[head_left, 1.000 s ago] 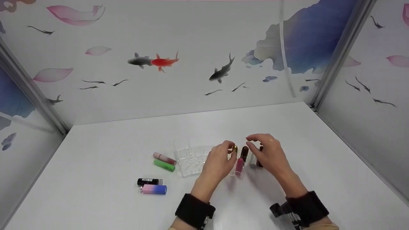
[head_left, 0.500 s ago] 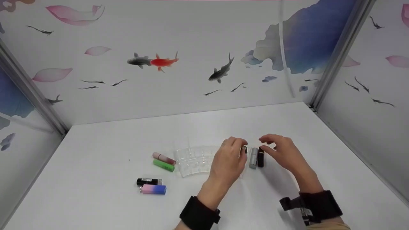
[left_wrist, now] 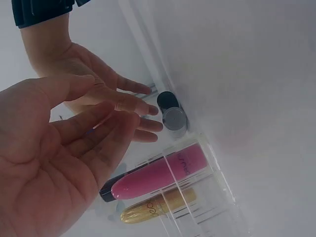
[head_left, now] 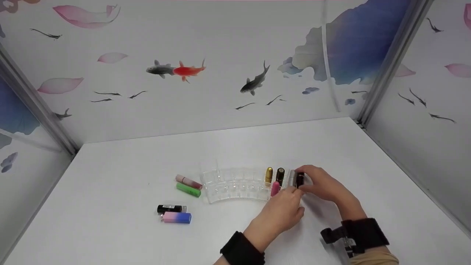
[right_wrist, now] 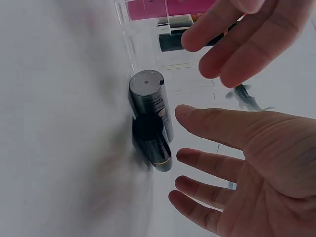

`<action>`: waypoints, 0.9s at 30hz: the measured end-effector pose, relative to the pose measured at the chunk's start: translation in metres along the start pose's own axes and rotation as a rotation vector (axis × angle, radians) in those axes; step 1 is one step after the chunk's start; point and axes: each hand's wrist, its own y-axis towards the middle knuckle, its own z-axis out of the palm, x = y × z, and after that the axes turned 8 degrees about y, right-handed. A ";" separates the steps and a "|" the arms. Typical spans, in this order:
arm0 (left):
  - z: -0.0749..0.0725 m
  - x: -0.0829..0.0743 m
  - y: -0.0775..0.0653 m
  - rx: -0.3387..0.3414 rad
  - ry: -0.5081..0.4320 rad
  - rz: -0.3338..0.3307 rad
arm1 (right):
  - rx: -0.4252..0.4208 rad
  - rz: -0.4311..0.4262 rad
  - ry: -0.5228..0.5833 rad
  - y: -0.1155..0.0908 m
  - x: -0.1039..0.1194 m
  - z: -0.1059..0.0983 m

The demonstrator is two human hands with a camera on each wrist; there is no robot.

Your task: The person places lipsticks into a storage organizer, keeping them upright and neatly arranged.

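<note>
One clear rack [head_left: 235, 189], three lipsticks [head_left: 269, 175] inside, four tubes [head_left: 188, 190] lying left — and beside its right end, one silver tube [head_left: 292, 178], one black tube [head_left: 300, 179], close by the right hand [head_left: 325, 187]'s fingertips! The left hand [head_left: 280, 211] is near too — both loose-fingered, gripping nothing.
</note>
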 end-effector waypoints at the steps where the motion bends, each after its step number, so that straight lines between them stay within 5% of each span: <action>1: 0.001 0.000 0.000 0.016 -0.001 -0.007 | 0.006 -0.016 -0.003 0.001 0.000 0.001; 9: 0.005 0.004 -0.002 0.113 0.000 -0.045 | 0.051 -0.053 -0.116 0.005 0.002 0.013; 16: 0.006 0.004 -0.001 0.168 0.002 -0.067 | -0.017 -0.177 -0.187 0.004 0.003 0.015; 23: 0.007 0.003 0.001 0.171 -0.017 -0.088 | 0.007 -0.004 -0.254 0.001 0.017 0.015; 27: 0.007 0.004 0.001 0.162 -0.026 -0.095 | 0.014 0.014 -0.260 0.001 0.020 0.018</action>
